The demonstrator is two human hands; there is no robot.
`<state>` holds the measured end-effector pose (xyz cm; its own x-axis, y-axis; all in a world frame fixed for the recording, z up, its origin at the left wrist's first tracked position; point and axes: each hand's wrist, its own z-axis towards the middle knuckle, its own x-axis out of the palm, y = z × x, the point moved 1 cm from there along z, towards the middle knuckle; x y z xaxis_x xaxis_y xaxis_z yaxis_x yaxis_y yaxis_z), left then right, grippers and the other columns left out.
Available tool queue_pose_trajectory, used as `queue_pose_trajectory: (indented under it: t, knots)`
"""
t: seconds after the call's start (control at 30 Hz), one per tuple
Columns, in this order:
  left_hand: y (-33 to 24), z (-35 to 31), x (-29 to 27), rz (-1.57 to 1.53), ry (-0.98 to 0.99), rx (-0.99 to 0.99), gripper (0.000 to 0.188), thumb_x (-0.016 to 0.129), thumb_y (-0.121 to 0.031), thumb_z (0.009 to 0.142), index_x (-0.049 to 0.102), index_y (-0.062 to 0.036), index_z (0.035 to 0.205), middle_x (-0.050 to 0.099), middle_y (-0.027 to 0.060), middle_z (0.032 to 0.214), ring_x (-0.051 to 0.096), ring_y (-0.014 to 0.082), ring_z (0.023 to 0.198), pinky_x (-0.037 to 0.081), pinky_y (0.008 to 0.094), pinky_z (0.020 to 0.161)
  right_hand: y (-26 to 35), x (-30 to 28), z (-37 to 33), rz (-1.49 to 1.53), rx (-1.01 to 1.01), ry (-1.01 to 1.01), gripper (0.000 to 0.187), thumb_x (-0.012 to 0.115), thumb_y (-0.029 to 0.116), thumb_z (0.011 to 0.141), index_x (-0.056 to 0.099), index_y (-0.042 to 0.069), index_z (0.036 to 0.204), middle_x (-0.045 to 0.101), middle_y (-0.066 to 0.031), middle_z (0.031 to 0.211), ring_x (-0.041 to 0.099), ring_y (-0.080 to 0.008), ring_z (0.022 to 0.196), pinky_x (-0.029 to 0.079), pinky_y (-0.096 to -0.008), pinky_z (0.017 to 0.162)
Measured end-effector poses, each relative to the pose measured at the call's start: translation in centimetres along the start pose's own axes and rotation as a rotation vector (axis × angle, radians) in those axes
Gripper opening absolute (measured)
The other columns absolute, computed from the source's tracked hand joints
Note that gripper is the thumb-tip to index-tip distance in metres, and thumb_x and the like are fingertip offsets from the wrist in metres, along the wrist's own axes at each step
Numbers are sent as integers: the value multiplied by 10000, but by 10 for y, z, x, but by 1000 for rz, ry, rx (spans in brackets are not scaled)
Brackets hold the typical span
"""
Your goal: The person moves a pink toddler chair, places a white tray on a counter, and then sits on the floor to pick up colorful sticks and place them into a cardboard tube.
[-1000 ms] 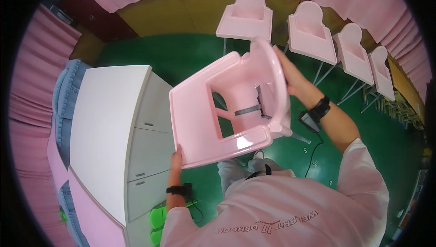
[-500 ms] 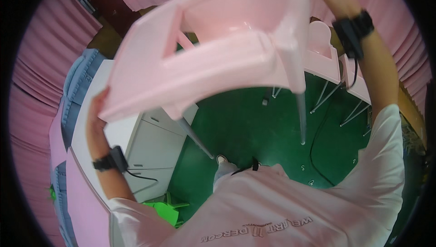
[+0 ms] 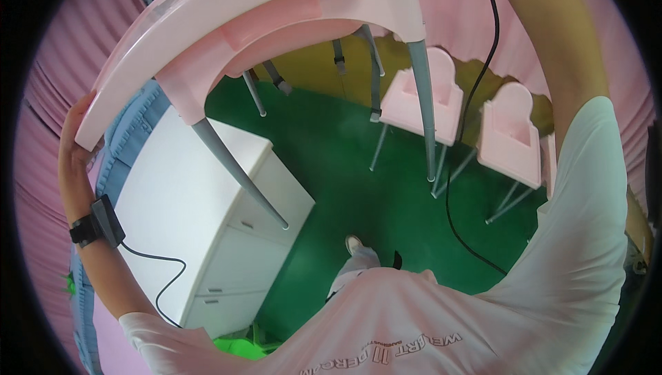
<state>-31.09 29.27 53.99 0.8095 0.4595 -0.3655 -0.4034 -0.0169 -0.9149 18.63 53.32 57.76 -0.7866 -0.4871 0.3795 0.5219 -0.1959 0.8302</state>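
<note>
A pink plastic high chair [image 3: 241, 3] with grey legs is held up high in front of me, its underside tipped toward me. My left hand [image 3: 77, 127] is closed around the chair's left edge, the thumb beneath and the fingers partly hidden behind the rim. Stretched up past the top edge of the picture, my right arm [image 3: 565, 37] shows, but its hand lies outside the view. Grey straps with buckles [image 3: 279, 78] dangle below the seat. One front leg [image 3: 241, 175] hangs over the white cabinet [image 3: 183, 189], the other [image 3: 422, 109] above the floor.
Other pink high chairs [image 3: 510, 134] stand on the green floor [image 3: 331, 161] at the right. Pink curtains [image 3: 62, 65] hang around the room. Blue cushioned seating [image 3: 134, 127] lies beyond the cabinet, and a bright green object [image 3: 241, 347] stands low beside it. A black cable [image 3: 452, 196] runs down from my right arm.
The high chair has risen and tilted, so its underside and straps now show. My left hand has moved left and up with it; my right hand has gone out of the top edge.
</note>
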Motion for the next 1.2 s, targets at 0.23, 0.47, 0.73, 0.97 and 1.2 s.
queue_pose_trajectory:
  t: [0.23, 0.47, 0.73, 0.97, 1.2]
  knots:
    - [-3, 149, 4, -58, 13, 17, 375, 613, -325, 887, 618, 14, 1049, 688, 69, 746, 649, 116, 513, 511, 204, 374, -63, 5, 166, -17, -4, 48, 484, 578, 311, 913, 450, 166, 1357, 647, -176, 1099, 622, -268, 970, 467, -419, 934]
    - [4, 259, 46, -124, -154, 33, 265, 587, -352, 916, 613, -106, 820, 576, -14, 533, 523, 102, 363, 365, 227, 301, -121, -11, 310, -59, -35, 87, 503, 545, 265, 933, 393, 164, 1402, 629, -185, 1135, 609, -261, 1003, 446, -401, 956]
    - [40, 400, -30, 76, -143, -90, 447, 508, -468, 923, 619, -41, 853, 602, 46, 595, 518, 167, 371, 419, 274, 336, -149, -41, 448, -293, -233, 157, 532, 508, 212, 955, 328, 161, 1453, 609, -195, 1176, 593, -253, 1040, 421, -381, 981]
    - [54, 462, 54, 48, -140, -347, 272, 543, -408, 900, 605, -152, 835, 535, -12, 573, 480, 152, 379, 330, 305, 302, -171, -80, 557, -480, -341, 288, 547, 491, 175, 974, 297, 144, 1485, 603, -192, 1203, 591, -258, 1057, 433, -363, 967]
    - [59, 477, 34, -140, -131, -452, 409, 451, -357, 954, 548, -31, 1181, 651, 89, 966, 639, 180, 757, 508, 329, 582, -235, -60, 689, -11, 141, 223, 474, 565, 399, 915, 564, 69, 1256, 658, -109, 1138, 643, -241, 976, 513, -401, 904]
